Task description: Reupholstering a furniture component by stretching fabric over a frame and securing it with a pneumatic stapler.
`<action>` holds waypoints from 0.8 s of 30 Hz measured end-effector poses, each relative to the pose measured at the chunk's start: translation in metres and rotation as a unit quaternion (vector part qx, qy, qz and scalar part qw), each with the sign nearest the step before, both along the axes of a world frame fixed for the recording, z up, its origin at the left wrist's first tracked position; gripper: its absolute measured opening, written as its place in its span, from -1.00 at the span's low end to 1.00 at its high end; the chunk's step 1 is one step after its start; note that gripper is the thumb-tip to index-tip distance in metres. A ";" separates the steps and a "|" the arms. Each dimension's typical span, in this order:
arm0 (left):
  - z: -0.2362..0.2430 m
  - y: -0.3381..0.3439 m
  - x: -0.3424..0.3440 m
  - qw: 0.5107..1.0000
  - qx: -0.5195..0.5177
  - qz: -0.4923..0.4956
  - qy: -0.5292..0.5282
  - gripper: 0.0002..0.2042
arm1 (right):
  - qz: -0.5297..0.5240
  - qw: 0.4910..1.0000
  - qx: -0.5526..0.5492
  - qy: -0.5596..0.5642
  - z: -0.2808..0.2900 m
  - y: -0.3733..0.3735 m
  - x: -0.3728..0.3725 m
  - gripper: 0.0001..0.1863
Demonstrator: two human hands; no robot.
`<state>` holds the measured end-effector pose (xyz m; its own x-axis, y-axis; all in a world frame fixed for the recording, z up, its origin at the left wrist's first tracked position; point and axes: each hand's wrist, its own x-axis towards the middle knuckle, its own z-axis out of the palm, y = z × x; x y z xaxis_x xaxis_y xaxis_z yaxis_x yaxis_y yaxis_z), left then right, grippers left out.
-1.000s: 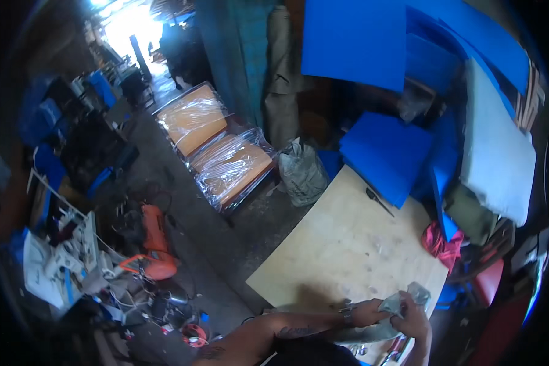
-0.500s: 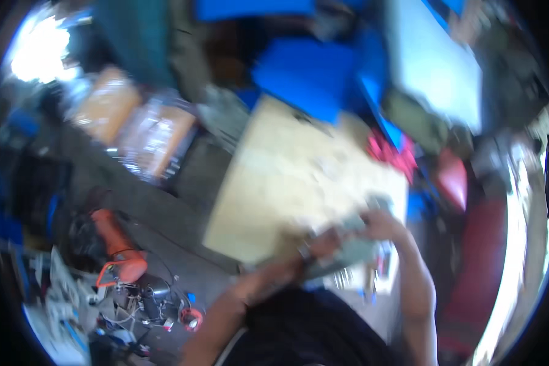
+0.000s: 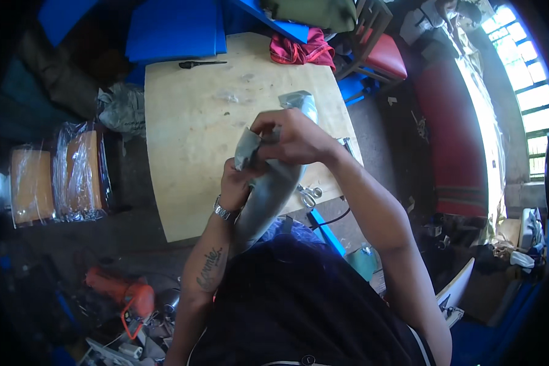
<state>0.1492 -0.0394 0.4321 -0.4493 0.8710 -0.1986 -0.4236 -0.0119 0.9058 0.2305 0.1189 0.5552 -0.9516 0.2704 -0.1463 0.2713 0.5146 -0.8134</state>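
Observation:
A long grey-green piece of material (image 3: 265, 201) runs from my waist up over the plywood tabletop (image 3: 183, 122), its upper end folded. My left hand (image 3: 235, 177), below a wrist watch, is closed on its left edge, partly hidden behind the other hand. My right hand (image 3: 290, 137) reaches across above it, fingers curled on a loose flap of the same material. Silver scissors (image 3: 308, 194) lie just right of the piece, at the table's near edge. A slim dark tool (image 3: 195, 64) lies at the far edge.
Blue sheets (image 3: 174, 27) and pink fabric (image 3: 299, 52) lie at the table's back. A red-seated chair (image 3: 385, 56) stands behind right, a long red panel (image 3: 451, 140) at the right. Plastic-wrapped tan pieces (image 3: 79, 171) are at left, an orange machine (image 3: 137, 296) lower left.
The view has swung round to the right, so the table now faces me squarely. Both hands, with the grey-green material, appear higher and more central, my right hand now crossing above my left.

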 end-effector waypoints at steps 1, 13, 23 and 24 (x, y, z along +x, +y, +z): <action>0.012 0.002 0.003 1.000 -0.014 0.022 0.016 -0.84 | -0.059 0.992 -0.006 0.112 -0.012 -0.003 0.009 -0.79; 0.031 -0.015 -0.010 0.986 -0.008 0.162 -0.031 -0.86 | -0.091 0.919 0.260 0.283 -0.084 -0.071 0.068 -0.42; 0.034 -0.018 -0.011 0.983 -0.047 0.175 0.032 -0.85 | -0.079 0.945 0.249 0.195 -0.062 -0.070 0.037 -0.39; 0.032 -0.018 -0.013 0.983 -0.048 0.173 0.029 -0.85 | -0.081 0.946 0.250 0.191 -0.066 -0.071 0.040 -0.39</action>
<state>0.1359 -0.0575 0.4639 -0.7283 0.6429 -0.2371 -0.3560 -0.0594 0.9326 0.2701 0.0482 0.4896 -0.8494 0.3611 0.3849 0.1137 0.8374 -0.5346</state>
